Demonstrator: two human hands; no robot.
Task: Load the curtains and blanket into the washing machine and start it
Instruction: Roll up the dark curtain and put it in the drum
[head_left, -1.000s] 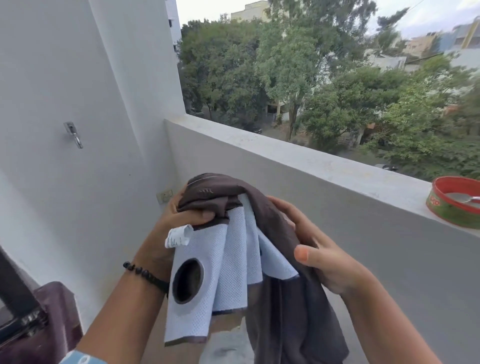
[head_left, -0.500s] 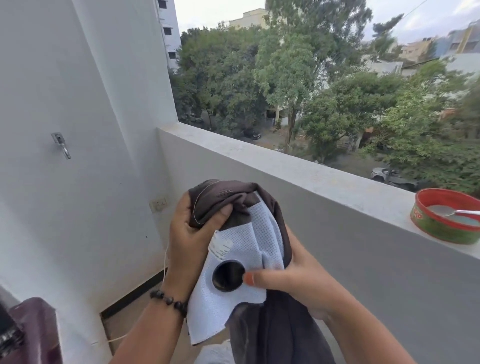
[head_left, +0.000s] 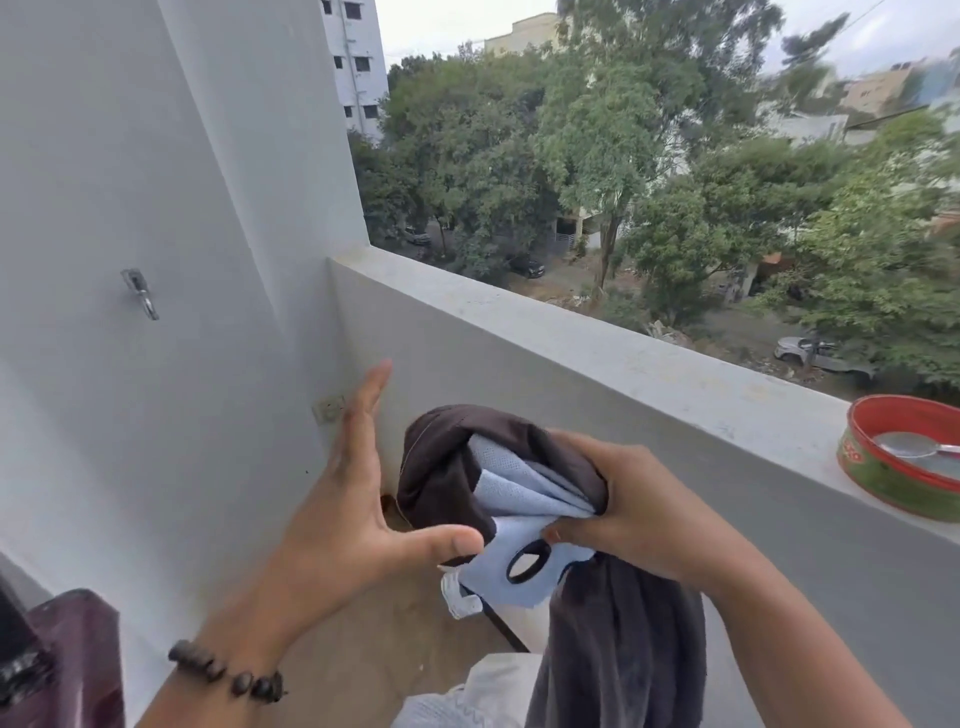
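A dark brown curtain (head_left: 447, 467) with a pale blue mesh header and a black eyelet ring hangs bunched in front of me on a balcony. My right hand (head_left: 634, 509) grips the bunched top of it, and the rest of the cloth trails down past the frame's bottom edge. Just left of the curtain, my left hand (head_left: 358, 499) is held flat with fingers spread and holds nothing; its thumb tip almost touches the cloth. A maroon object (head_left: 67, 660) shows at the bottom left corner; I cannot tell what it is.
A grey parapet wall (head_left: 597, 358) runs across from centre to right. On its ledge at the right sits a red and green round tin (head_left: 898, 467) with a spoon in it. A white wall (head_left: 104, 208) with a metal hook (head_left: 140, 291) stands left. More pale cloth (head_left: 467, 696) lies below.
My left hand has let go of the curtain and swung out to the left, fingers spread. My right hand has taken over the bunched top. The view has shifted to the right.
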